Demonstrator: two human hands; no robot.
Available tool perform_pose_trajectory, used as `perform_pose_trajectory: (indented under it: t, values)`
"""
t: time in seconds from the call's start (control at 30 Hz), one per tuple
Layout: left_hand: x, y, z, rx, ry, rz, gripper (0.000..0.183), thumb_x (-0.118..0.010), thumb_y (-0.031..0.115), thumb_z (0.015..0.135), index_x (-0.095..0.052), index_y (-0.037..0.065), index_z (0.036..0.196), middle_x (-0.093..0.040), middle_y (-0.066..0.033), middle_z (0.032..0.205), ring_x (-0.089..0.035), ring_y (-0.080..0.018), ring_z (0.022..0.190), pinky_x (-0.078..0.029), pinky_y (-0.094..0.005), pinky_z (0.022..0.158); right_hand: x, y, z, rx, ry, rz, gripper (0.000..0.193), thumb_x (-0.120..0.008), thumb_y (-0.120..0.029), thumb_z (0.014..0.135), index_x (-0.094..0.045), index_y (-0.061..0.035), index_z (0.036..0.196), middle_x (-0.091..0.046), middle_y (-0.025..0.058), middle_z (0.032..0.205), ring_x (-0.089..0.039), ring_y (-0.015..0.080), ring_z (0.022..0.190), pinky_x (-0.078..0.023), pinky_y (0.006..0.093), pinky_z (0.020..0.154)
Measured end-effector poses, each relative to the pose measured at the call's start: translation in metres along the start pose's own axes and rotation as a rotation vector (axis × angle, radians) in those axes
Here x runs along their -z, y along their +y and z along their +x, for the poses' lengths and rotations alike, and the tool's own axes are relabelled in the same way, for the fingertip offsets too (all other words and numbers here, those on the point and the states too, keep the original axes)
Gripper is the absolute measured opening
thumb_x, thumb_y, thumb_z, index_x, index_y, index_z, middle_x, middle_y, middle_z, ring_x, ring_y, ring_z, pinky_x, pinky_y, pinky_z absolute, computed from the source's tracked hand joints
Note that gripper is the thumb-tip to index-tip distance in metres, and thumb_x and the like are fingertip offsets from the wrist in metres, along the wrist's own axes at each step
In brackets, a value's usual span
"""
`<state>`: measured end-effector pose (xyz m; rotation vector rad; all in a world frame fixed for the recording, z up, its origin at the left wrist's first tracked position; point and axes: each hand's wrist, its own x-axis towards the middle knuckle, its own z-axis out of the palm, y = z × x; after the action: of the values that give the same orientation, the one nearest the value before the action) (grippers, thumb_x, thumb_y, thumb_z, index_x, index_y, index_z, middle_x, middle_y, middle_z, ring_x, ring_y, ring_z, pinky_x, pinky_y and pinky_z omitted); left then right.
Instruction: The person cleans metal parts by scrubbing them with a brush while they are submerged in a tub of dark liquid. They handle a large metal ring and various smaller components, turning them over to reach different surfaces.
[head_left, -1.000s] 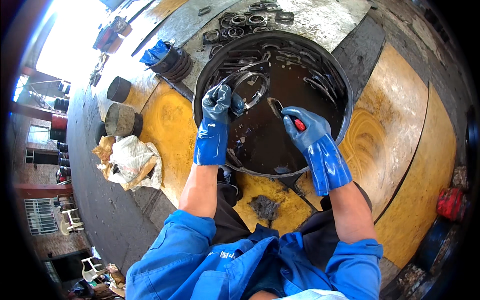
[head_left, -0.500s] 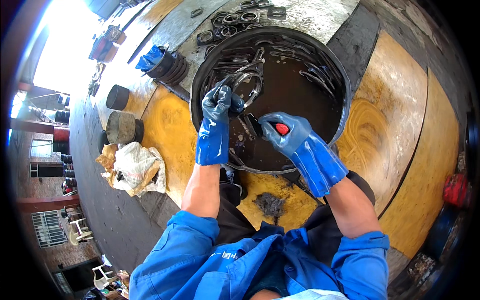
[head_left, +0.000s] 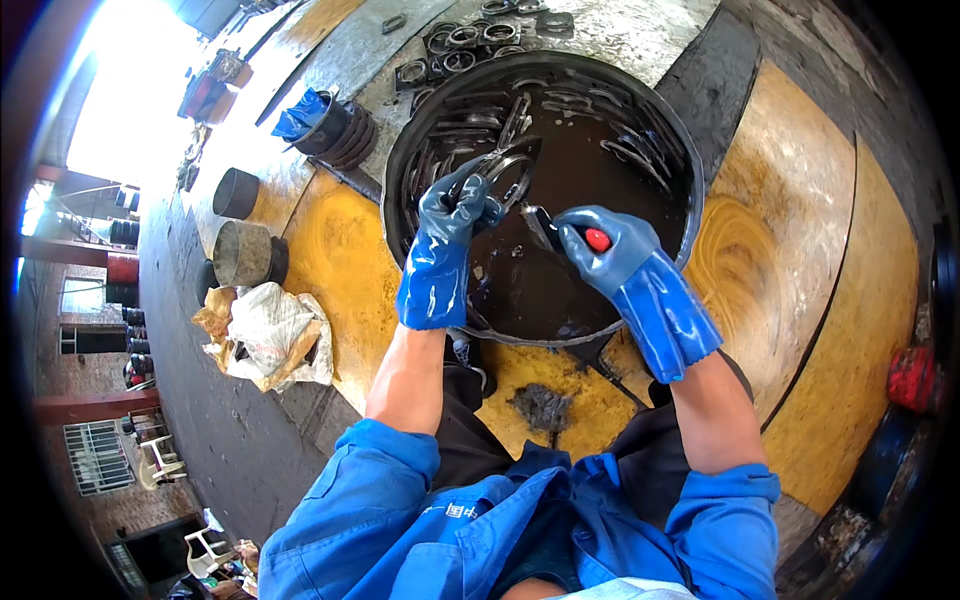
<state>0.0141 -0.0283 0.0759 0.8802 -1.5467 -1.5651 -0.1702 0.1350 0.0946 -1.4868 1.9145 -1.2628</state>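
My left hand (head_left: 456, 208), in a long blue rubber glove, is closed around the edge of a dark, wet metal ring part (head_left: 512, 180) with a round opening. The part is held tilted over a wide round tub (head_left: 690, 215) of dark liquid. In my right hand (head_left: 612, 250), gloved the same way, is a red-handled brush (head_left: 542, 228). Its dark head points left, close to the lower side of the ring part; whether they touch I cannot tell. More metal ring parts (head_left: 470, 122) lie along the tub's inner left and far sides, partly in the liquid.
Past the tub, several ring parts (head_left: 460, 60) sit on the floor. To the left stand a stack of dark round containers with blue plastic (head_left: 305, 118), a metal can (head_left: 242, 254) and a white sack (head_left: 275, 335). A dark fuzzy clump (head_left: 541, 406) lies between my legs.
My right hand and the brush have moved right and slightly up. My left hand has shifted a little right with the ring part, which is turned to a different tilt.
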Motion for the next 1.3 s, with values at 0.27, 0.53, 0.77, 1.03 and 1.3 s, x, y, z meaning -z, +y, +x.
perform_pose_trajectory:
  t: [0.27, 0.53, 0.77, 1.03, 1.3]
  values:
    - [-0.004, 0.000, 0.001, 0.037, -0.008, -0.014, 0.040, -0.071, 0.041, 0.098, -0.072, 0.007, 0.078, -0.069, -0.0025, 0.068, -0.060, -0.0098, 0.057, -0.047, -0.0274, 0.054, -0.014, 0.000, 0.001, 0.159, 0.071, -0.048, 0.018, -0.075, -0.016, 0.086, -0.074, -0.0144, 0.104, -0.075, 0.0116, 0.096, -0.072, 0.0335, 0.086, -0.059, 0.0413, 0.076]
    - [0.009, -0.008, 0.007, 0.097, -0.061, 0.007, 0.043, -0.069, 0.030, 0.100, -0.064, 0.003, 0.134, -0.073, -0.0033, 0.080, -0.064, -0.0081, 0.068, -0.052, -0.0250, 0.065, -0.001, -0.005, 0.006, 0.149, 0.224, 0.163, 0.019, -0.075, -0.010, 0.088, -0.077, -0.0095, 0.106, -0.076, 0.0125, 0.101, -0.075, 0.0275, 0.089, -0.058, 0.0336, 0.078]
    - [-0.007, -0.003, 0.001, 0.052, -0.076, -0.022, 0.041, -0.068, 0.032, 0.101, -0.067, 0.001, 0.127, -0.072, -0.0031, 0.078, -0.064, -0.0089, 0.067, -0.051, -0.0251, 0.062, -0.012, -0.002, 0.000, -0.101, -0.057, 0.213, 0.019, -0.074, -0.018, 0.090, -0.075, -0.0125, 0.108, -0.075, 0.0116, 0.101, -0.073, 0.0312, 0.092, -0.059, 0.0379, 0.082]
    - [-0.014, -0.001, -0.001, 0.107, -0.027, 0.033, 0.037, -0.067, 0.036, 0.101, -0.071, 0.005, 0.119, -0.071, -0.0025, 0.075, -0.061, -0.0088, 0.062, -0.049, -0.0252, 0.058, -0.007, 0.002, 0.009, 0.192, 0.206, -0.082, 0.015, -0.074, -0.015, 0.086, -0.074, -0.0135, 0.100, -0.075, 0.0082, 0.093, -0.073, 0.0314, 0.084, -0.059, 0.0399, 0.074]
    - [-0.014, -0.004, 0.000, 0.152, -0.034, 0.090, 0.040, -0.068, 0.037, 0.100, -0.071, 0.005, 0.122, -0.072, -0.0022, 0.076, -0.062, -0.0086, 0.064, -0.050, -0.0259, 0.062, -0.005, 0.006, 0.004, 0.192, 0.184, -0.134, 0.013, -0.073, -0.014, 0.086, -0.074, -0.0146, 0.099, -0.075, 0.0091, 0.092, -0.072, 0.0332, 0.081, -0.059, 0.0416, 0.072]
